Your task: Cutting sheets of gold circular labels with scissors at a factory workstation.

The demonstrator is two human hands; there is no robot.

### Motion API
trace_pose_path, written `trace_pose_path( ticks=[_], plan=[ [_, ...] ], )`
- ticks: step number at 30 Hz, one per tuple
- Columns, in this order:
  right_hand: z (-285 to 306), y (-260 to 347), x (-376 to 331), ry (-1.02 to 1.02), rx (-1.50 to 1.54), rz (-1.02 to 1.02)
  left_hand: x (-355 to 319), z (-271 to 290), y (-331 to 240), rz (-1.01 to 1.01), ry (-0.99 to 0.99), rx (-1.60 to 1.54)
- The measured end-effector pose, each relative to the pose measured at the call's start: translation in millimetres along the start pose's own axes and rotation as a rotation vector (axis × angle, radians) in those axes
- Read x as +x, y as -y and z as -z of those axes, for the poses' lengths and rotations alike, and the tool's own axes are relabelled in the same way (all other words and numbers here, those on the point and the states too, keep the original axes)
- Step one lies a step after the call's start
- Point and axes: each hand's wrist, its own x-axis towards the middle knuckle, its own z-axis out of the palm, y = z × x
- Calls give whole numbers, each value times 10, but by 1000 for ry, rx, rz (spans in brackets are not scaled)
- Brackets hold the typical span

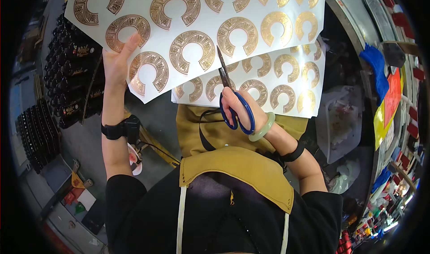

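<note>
I start with the upper sheet [197, 25] of gold, horseshoe-shaped stickers, white-backed and held up in front of me, overlapping a second sheet [264, 90] that lies just below it, over my lap. My left hand [117, 61] grips the upper sheet at its left edge, thumb on the front, fingers spread behind the paper. My right hand [237, 104] is closed through the blue loops of the scissors [229, 95], whose blades point up and meet the lower edge of the upper sheet between two stickers; I cannot tell how far apart the blades are. A pale green bangle [263, 127] sits on that wrist, and a black band [118, 129] on the left one. Below is my mustard apron [237, 164]. Off to the left, rows of dark bottles [74, 65] stand on the floor; to the right are a clear plastic bin [340, 124] and a shelf edge with blue, red and yellow bits.

My worry: the sheet is held from one side only, so it may sag or twist as the blades bite, and the cut could wander into a gold sticker. The blade tips also overlap the lower sheet, so they could nick it too.
</note>
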Motion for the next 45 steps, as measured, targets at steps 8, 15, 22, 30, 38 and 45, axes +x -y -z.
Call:
trace_pose_path(
  ticks=[8, 15, 22, 30, 38, 45],
  plan=[
    [-116, -102, 56, 6, 196, -35, -66, -70, 39, 14, 100, 20],
    [-205, -240, 132, -263, 54, 150, -43, -126, -16, -10, 81, 28],
    [-166, -266, 67, -183, 101, 28, -82, -139, 33, 89, 149, 22],
    [-100, -229, -3, 98, 67, 45, -118, -94, 28, 128, 122, 50],
    [-165, -285, 27, -141, 192, 6, -207, -162, 63, 131, 162, 14],
    [-241, -334, 61, -333, 47, 139, -201, -233, -10, 107, 138, 19]
  ],
)
